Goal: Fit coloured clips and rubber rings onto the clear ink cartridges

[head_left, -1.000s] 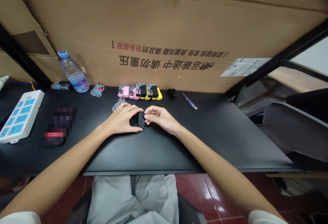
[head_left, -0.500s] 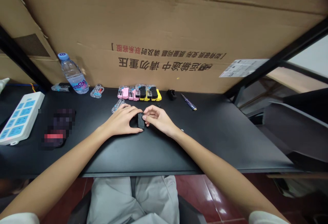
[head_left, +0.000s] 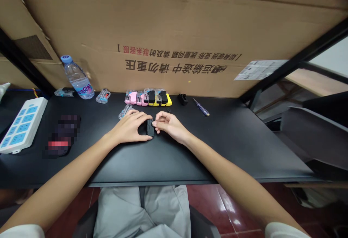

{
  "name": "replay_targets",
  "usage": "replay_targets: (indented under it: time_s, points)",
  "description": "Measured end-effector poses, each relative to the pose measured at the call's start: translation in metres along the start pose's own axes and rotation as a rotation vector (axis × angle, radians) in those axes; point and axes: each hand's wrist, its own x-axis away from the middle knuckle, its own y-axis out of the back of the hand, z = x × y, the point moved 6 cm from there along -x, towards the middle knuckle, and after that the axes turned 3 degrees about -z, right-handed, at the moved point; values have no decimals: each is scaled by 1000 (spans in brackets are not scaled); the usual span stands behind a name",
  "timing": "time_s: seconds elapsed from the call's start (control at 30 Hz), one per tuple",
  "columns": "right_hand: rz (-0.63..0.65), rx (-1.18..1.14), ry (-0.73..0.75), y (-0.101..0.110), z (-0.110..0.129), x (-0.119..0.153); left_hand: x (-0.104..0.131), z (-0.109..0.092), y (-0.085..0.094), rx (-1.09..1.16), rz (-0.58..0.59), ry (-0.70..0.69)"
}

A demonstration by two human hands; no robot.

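Observation:
A small black plastic case [head_left: 150,127] stands on the dark tabletop in front of me. My left hand [head_left: 132,127] grips it by its two ends, fingers at the far end and thumb at the near end. At its right side my right hand [head_left: 169,125] is closed in a pinch, thumb and forefinger at the case's upper part. A dark rounded edge shows by those fingertips, too small to make out. Just beyond my left hand lies a clear plastic piece [head_left: 125,111], partly covered by the fingers. A small black ring-like part [head_left: 169,110] lies beyond my right hand.
Pink [head_left: 132,98] and yellow cases [head_left: 168,100] line the back, beside a black part [head_left: 182,99] and a screwdriver [head_left: 201,107]. Leftward are another clear piece [head_left: 103,96], a water bottle [head_left: 78,78], a blurred dark object [head_left: 63,134] and a power strip [head_left: 23,125]. Cardboard [head_left: 174,20] stands behind.
My right fingertips have shifted slightly at the upper part of the case, and its face shows a little more. My left hand keeps the same grip.

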Motion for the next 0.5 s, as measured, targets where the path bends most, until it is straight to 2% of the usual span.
replay_targets:
  time_s: [0.17, 0.37, 0.5]
  points:
    - [50, -3, -25, 1, -1, -1, 0, 0, -1, -10, -7, -14]
    - [100, 85, 97, -1, 1, -2, 1, 0, 0, -18, -15, -21]
    - [151, 102, 112, 0, 0, -2, 1, 0, 0, -8, -14, -25]
